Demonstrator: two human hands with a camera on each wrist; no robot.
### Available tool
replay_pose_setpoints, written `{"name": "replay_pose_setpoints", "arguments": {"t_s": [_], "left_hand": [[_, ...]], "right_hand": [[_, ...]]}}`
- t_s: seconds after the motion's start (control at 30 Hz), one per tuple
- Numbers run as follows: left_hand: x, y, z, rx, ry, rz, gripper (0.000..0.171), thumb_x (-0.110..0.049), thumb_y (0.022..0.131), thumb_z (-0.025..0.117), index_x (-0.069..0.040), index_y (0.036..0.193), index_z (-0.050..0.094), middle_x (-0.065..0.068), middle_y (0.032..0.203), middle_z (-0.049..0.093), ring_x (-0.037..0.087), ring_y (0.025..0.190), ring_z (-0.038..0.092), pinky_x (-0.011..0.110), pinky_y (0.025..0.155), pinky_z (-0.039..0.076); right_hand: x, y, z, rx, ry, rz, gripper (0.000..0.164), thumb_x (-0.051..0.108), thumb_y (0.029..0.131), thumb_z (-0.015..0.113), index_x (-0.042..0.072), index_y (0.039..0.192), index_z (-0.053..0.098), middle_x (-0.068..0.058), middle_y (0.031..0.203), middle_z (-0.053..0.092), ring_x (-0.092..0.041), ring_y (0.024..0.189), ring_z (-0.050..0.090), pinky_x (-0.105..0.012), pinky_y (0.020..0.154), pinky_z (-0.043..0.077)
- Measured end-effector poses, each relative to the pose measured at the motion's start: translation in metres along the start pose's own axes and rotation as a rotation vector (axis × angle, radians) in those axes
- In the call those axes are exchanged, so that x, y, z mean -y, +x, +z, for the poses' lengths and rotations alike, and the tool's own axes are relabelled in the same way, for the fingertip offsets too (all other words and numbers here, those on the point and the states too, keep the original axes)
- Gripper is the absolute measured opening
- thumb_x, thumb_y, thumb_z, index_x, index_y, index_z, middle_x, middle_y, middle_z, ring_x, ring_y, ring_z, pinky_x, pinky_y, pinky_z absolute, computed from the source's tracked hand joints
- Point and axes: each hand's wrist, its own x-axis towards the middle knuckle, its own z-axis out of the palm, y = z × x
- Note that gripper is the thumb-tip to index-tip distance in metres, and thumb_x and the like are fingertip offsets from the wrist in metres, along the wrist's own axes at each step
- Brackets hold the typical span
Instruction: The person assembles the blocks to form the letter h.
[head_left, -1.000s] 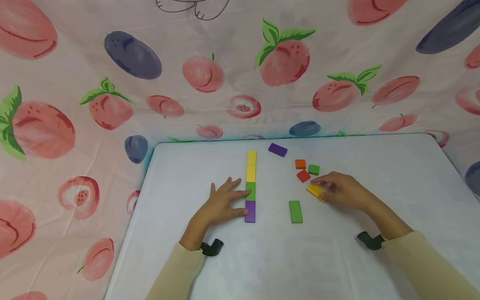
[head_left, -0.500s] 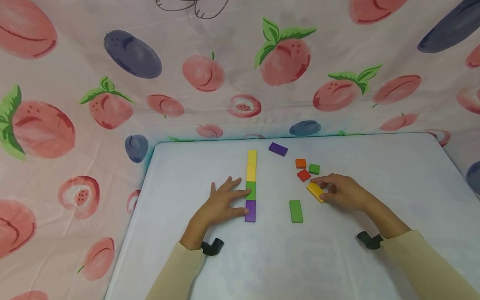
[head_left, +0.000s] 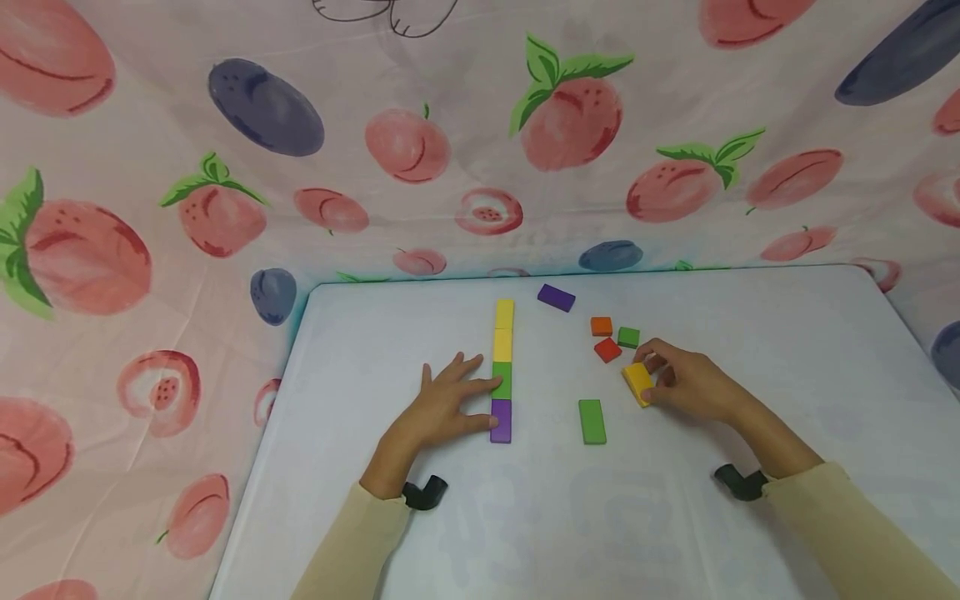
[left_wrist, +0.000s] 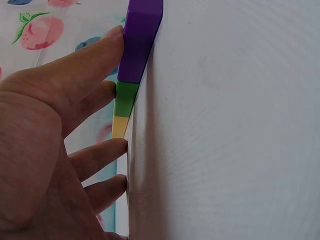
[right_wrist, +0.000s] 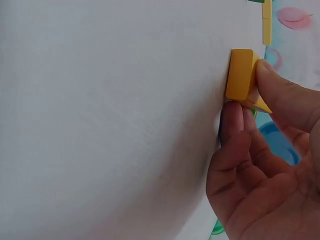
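In the head view, my left hand (head_left: 441,406) lies with fingers spread beside a straight row of blocks. Its thumb touches the purple block (head_left: 504,433) at the near end, and its index finger the green block (head_left: 506,372) beyond it. Two yellow blocks (head_left: 502,344) continue the row away from me. To the right, my right hand (head_left: 690,383) pinches another yellow block (head_left: 637,383) between thumb and fingers. From the right wrist view, the thumb presses one side of this yellow block (right_wrist: 240,75), while the fingers curl below it, close over the table.
On the white table (head_left: 555,525), a green rectangular block (head_left: 592,422) lies between the hands. Small orange (head_left: 601,326), red (head_left: 607,350) and green (head_left: 628,337) blocks cluster near the right hand. A dark purple block (head_left: 557,297) lies by the back edge, before a fruit-print cloth (head_left: 480,142).
My right hand has turned the yellow block and drawn it slightly right, away from the red block, its fingers shifting on it. The left hand and the row have stayed in place.
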Motion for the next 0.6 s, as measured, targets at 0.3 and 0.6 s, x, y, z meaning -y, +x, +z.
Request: {"name": "replay_pose_setpoints", "arguments": {"t_s": [0.3, 0.6], "left_hand": [[-0.0015, -0.001, -0.0006, -0.004, -0.006, -0.002, 0.061, -0.05, 0.089, 0.075, -0.033, 0.144, 0.059, 0.006, 0.167, 0.035, 0.035, 0.159, 0.015, 0.077, 0.118, -0.003], [-0.0002, 0.0002, 0.0006, -0.007, -0.005, -0.007, 0.061, -0.051, 0.088, 0.076, -0.033, 0.144, 0.059, 0.005, 0.167, 0.035, 0.035, 0.159, 0.015, 0.076, 0.118, -0.003]], "right_hand": [[0.0004, -0.0009, 0.0023, -0.035, 0.066, 0.069, 0.044, 0.02, 0.089, 0.081, 0.014, 0.124, 0.055, -0.015, 0.115, 0.07, -0.023, 0.094, 0.067, -0.044, 0.088, 0.06], [0.0064, 0.0008, 0.0082, -0.055, 0.215, 0.154, 0.037, 0.021, 0.096, 0.072, 0.014, 0.128, 0.055, -0.018, 0.121, 0.069, -0.031, 0.106, 0.065, -0.042, 0.091, 0.059]]}}
